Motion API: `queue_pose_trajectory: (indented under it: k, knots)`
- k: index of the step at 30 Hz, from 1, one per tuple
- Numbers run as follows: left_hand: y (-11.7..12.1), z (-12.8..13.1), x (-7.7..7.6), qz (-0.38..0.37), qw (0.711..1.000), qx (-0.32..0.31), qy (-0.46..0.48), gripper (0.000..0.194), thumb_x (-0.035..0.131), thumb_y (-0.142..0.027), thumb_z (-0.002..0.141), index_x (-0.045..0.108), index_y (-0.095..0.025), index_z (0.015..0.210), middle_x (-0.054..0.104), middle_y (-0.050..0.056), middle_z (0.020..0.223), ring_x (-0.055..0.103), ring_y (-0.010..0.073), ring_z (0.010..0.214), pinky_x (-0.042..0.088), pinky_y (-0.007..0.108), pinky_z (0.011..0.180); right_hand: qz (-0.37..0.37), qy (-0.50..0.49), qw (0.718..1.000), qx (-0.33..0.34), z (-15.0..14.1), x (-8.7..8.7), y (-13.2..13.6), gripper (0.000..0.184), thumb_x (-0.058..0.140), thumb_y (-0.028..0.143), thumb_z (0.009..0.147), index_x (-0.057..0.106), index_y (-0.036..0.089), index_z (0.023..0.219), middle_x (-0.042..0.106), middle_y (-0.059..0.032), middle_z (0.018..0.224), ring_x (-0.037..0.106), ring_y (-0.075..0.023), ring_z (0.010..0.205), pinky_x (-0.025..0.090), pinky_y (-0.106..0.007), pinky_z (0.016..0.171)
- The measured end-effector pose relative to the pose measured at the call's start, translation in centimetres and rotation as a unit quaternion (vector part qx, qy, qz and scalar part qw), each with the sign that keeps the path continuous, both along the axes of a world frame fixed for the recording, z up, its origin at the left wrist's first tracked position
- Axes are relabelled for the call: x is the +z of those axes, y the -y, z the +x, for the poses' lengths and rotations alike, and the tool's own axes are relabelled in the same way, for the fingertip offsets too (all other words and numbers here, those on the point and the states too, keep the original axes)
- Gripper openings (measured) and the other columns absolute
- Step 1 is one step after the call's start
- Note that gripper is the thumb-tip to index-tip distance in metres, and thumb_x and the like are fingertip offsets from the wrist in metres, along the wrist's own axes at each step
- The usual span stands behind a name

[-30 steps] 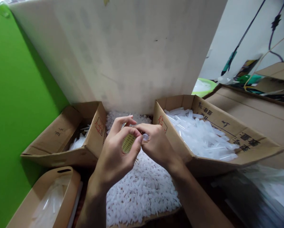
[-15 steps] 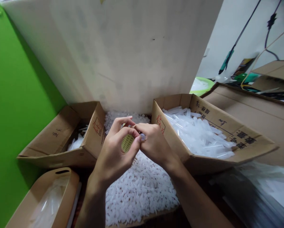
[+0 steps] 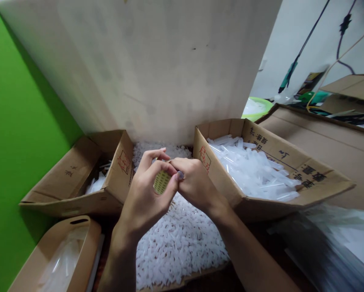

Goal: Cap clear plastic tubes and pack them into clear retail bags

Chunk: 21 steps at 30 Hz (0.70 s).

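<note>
My left hand (image 3: 149,188) is curled, its thumb and bent fingers meeting my right hand above the pile of small white plastic pieces (image 3: 182,247). Through the gap between thumb and fingers shows a yellow sheet (image 3: 161,181) with rows of small dark print, like a label sheet. My right hand (image 3: 195,180) is closed, knuckles up. The round end of a clear plastic tube (image 3: 180,175) pokes out of it beside my left thumb tip; the rest of the tube is hidden in the fingers.
A cardboard box (image 3: 220,174) of translucent tubes (image 3: 255,172) stands right, a smaller cardboard box (image 3: 57,182) left. At lower left is a tan bin (image 3: 92,235) with clear plastic inside. A green panel (image 3: 23,121) and a pale board (image 3: 157,69) bound the space.
The whole view has shifted slightly. Both hands keep nearly the same pose around the tube end and the yellow sheet.
</note>
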State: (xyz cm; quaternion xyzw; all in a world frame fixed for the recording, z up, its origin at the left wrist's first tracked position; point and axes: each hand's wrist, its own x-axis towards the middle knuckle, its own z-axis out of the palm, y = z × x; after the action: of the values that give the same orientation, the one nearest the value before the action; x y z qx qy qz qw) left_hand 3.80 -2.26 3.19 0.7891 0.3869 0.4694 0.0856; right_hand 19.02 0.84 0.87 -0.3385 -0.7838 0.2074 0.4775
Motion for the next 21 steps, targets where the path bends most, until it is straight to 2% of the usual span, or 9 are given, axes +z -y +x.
queue_pose_trajectory:
  k: [4, 8, 11, 12, 14, 16, 17, 19, 21]
  knots:
    - [0.0, -0.2, 0.2, 0.004, 1.0, 0.012, 0.012, 0.013, 0.07, -0.024, 0.094, 0.064, -0.023, 0.106, 0.059, 0.009, 0.125, 0.056, 0.0266, 0.135, 0.049, 0.05, 0.116, 0.008, -0.001, 1.0, -0.003, -0.1, -0.1, 0.0, 0.019, 0.055, 0.001, 0.082, 0.066, 0.017, 0.082, 0.068, -0.0014, 0.076, 0.059, -0.0151, 0.069, 0.042, -0.028, 0.067]
    - [-0.6, -2.1, 0.2, 0.014, 0.999, 0.019, -0.029, 0.052, 0.08, -0.032, 0.089, 0.056, -0.029, 0.136, 0.055, 0.011, 0.143, 0.048, 0.0306, 0.145, 0.045, 0.053, 0.121, -0.003, -0.023, 1.0, -0.002, -0.1, 0.1, 0.0, 0.018, 0.059, 0.006, 0.089, 0.073, 0.017, 0.089, 0.077, -0.0042, 0.088, 0.069, -0.0178, 0.078, 0.05, -0.03, 0.072]
    - [-1.4, -3.8, -0.3, -0.043, 0.998, -0.02, -0.035, 0.083, 0.087, -0.042, 0.081, 0.045, -0.03, 0.151, 0.047, 0.013, 0.154, 0.047, 0.0334, 0.146, 0.048, 0.052, 0.119, -0.019, -0.049, 0.999, 0.007, -0.1, 0.4, 0.3, 0.019, 0.059, 0.01, 0.094, 0.076, 0.019, 0.094, 0.08, -0.0051, 0.097, 0.073, -0.0194, 0.086, 0.055, -0.032, 0.078]
    - [-1.6, -4.2, -0.6, -0.074, 0.996, -0.037, -0.027, 0.083, 0.087, -0.042, 0.081, 0.045, -0.029, 0.152, 0.049, 0.014, 0.154, 0.052, 0.0327, 0.142, 0.051, 0.05, 0.116, -0.024, -0.056, 0.998, 0.007, -0.1, 0.6, 0.4, 0.018, 0.06, 0.013, 0.095, 0.077, 0.02, 0.094, 0.08, -0.0052, 0.099, 0.074, -0.0201, 0.089, 0.056, -0.032, 0.081]
    - [-1.9, -4.3, -1.0, -0.136, 0.989, -0.062, -0.009, 0.067, 0.081, -0.035, 0.088, 0.05, -0.025, 0.147, 0.059, 0.013, 0.145, 0.065, 0.0281, 0.127, 0.058, 0.044, 0.107, -0.03, -0.066, 0.997, -0.006, -0.1, 0.9, 0.7, 0.013, 0.064, 0.023, 0.095, 0.077, 0.021, 0.097, 0.08, -0.0053, 0.101, 0.074, -0.0217, 0.092, 0.056, -0.035, 0.085]
    - [-2.0, -4.0, -1.4, -0.159, 0.985, -0.072, 0.001, 0.044, 0.075, -0.029, 0.093, 0.059, -0.021, 0.134, 0.068, 0.01, 0.129, 0.07, 0.0243, 0.115, 0.059, 0.039, 0.102, -0.032, -0.079, 0.996, -0.019, 0.0, 1.1, 0.8, 0.018, 0.065, 0.032, 0.095, 0.076, 0.021, 0.102, 0.078, -0.0054, 0.103, 0.071, -0.0231, 0.095, 0.055, -0.037, 0.087]
    - [-2.2, -3.7, -1.6, -0.156, 0.985, -0.073, 0.005, 0.041, 0.075, -0.027, 0.092, 0.06, -0.02, 0.13, 0.07, 0.009, 0.125, 0.07, 0.0234, 0.113, 0.059, 0.037, 0.1, -0.035, -0.095, 0.995, -0.019, 0.0, 1.1, 0.7, 0.022, 0.062, 0.035, 0.095, 0.076, 0.021, 0.104, 0.077, -0.0056, 0.104, 0.07, -0.0234, 0.097, 0.054, -0.038, 0.085]
    - [-2.7, -3.3, -2.0, -0.151, 0.986, -0.063, 0.002, 0.041, 0.077, -0.023, 0.09, 0.06, -0.02, 0.127, 0.071, 0.007, 0.123, 0.07, 0.0234, 0.111, 0.059, 0.037, 0.099, -0.043, -0.148, 0.988, -0.017, 0.0, 1.0, 0.6, 0.028, 0.054, 0.032, 0.093, 0.075, 0.019, 0.106, 0.073, -0.006, 0.098, 0.065, -0.0217, 0.09, 0.049, -0.035, 0.074]
    - [-3.2, -3.2, -2.4, -0.144, 0.989, -0.037, -0.012, 0.041, 0.079, -0.022, 0.088, 0.06, -0.021, 0.124, 0.072, 0.008, 0.122, 0.07, 0.0255, 0.113, 0.058, 0.041, 0.1, -0.054, -0.202, 0.977, -0.03, -0.2, 1.0, 0.4, 0.032, 0.047, 0.025, 0.088, 0.076, 0.016, 0.1, 0.065, -0.0051, 0.081, 0.055, -0.0177, 0.071, 0.037, -0.031, 0.058]
